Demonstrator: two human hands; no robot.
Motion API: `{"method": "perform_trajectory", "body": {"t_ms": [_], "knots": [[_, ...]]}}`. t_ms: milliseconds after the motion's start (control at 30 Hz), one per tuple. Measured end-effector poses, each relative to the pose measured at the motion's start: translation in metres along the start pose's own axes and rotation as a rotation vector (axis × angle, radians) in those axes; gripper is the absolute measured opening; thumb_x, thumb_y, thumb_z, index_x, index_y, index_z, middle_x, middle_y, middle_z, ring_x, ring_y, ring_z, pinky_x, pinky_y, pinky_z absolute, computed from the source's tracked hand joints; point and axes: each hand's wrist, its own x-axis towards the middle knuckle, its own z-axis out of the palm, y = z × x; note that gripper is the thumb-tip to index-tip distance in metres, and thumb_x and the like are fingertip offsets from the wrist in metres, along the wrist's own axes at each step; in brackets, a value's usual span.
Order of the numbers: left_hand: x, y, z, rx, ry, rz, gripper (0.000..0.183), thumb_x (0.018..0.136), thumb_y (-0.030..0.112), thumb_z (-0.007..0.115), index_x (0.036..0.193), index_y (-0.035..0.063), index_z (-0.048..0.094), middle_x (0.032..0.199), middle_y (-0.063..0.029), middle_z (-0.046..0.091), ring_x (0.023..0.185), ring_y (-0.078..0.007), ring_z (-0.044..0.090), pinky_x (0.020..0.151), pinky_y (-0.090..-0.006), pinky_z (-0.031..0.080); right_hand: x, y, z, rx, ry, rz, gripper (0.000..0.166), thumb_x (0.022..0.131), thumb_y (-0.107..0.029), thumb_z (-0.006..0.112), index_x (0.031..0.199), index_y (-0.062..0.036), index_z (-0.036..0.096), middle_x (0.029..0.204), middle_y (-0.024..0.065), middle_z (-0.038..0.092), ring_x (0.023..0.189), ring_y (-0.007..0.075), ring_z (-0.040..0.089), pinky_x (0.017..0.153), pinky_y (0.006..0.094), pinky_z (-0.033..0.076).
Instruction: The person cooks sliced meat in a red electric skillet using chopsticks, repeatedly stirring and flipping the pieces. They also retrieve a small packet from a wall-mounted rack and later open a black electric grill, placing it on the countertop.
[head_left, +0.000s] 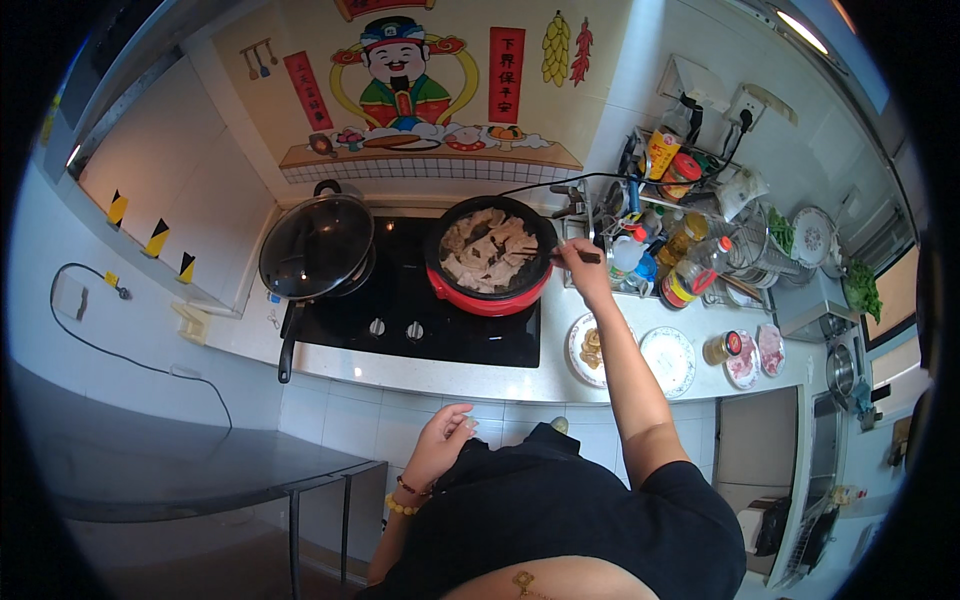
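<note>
My right hand (580, 262) grips a pair of dark chopsticks (540, 255) at the right rim of a red electric pan (491, 300). Their tips reach into pale sliced meat (487, 251) lying in the pan's black bowl. My left hand (446, 439) hangs in front of my body, below the counter edge, fingers loosely curled, holding nothing that I can see. Below my right hand, partly behind my forearm, a plate (576, 337) on the counter bears light brown pieces of food. A white patterned plate (667, 362) lies on the forearm's other side.
Left of the pan, a lidded wok (316, 247) sits on the black cooktop (465, 349), its handle pointing towards me. Bottles (690, 274) and a wire rack crowd the right. A jar (721, 348) and plates of raw meat (770, 350) stand farther right. A black cord (592, 175) runs behind the pan.
</note>
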Motion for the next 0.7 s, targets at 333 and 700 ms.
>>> {"method": "perform_trajectory", "body": {"t_ms": [333, 700], "knots": [[0.000, 0.002, 0.000, 0.013, -0.007, 0.001, 0.031, 0.092, 0.007, 0.056, 0.121, -0.0016, 0.051, 0.096, -0.0065, 0.061, 0.087, -0.0106, 0.059, 0.080, -0.0235, 0.048, -0.027, -0.005, 0.023, -0.278, 0.161, -0.247, 0.016, 0.085, -0.013, 0.064, 0.080, 0.0019, 0.064, 0.077, 0.0146, 0.060, 0.074, 0.0293, 0.059, 0.069, 0.0346, 0.046], [-0.003, 0.005, -0.002, 0.015, -0.006, -0.011, 0.031, 0.092, 0.007, 0.055, 0.122, -0.0021, 0.051, 0.098, -0.0067, 0.060, 0.089, -0.0107, 0.058, 0.081, -0.0234, 0.048, -0.013, -0.080, -0.004, 0.067, 0.132, -0.114, 0.017, 0.090, -0.011, 0.060, 0.083, 0.0038, 0.064, 0.074, 0.0103, 0.063, 0.069, 0.0204, 0.064, 0.064, 0.0281, 0.050]]}}
